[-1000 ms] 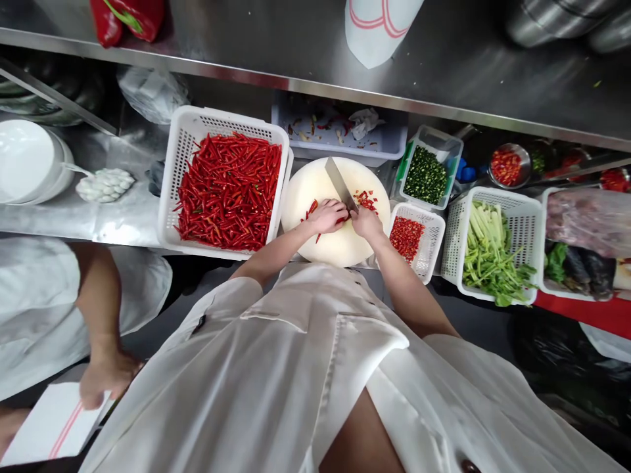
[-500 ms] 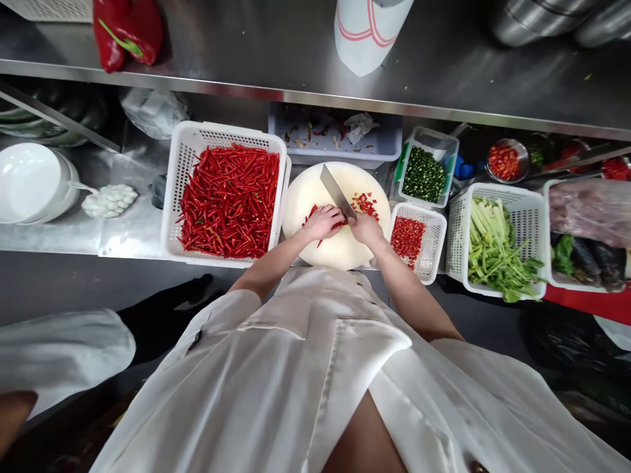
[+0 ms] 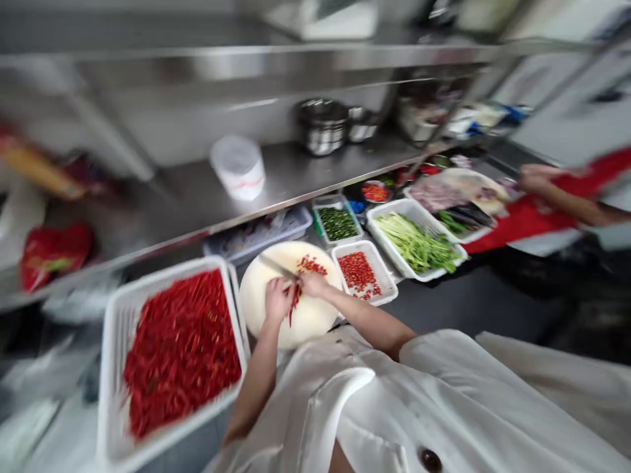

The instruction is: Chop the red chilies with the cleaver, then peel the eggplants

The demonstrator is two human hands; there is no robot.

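Note:
A round cream cutting board point(image 3: 308, 330) lies before me. My right hand point(image 3: 315, 286) is closed round the handle of a cleaver point(image 3: 277, 265), whose blade points up and to the left across the board. My left hand point(image 3: 279, 299) is beside the blade, its fingers curled on some red chilies point(image 3: 294, 301); their tips stick out towards me. Chopped red chili point(image 3: 311, 265) lies loose on the board beyond my right hand. Left of the board stands a big white basket point(image 3: 112, 368) full of whole red chilies point(image 3: 182, 348).
A white basket point(image 3: 387, 297) of chopped red chili and a tub point(image 3: 359, 231) of chopped green pieces stand right of the board. Farther right are a basket point(image 3: 419, 276) of leafy green stalks and another person's arm point(image 3: 562, 190). A steel shelf point(image 3: 187, 197) runs behind.
My view has swung up and to the right, blurring the edges and bringing the upper shelf and another person's arm into sight. Both hands stay at the cleaver and chilies on the board.

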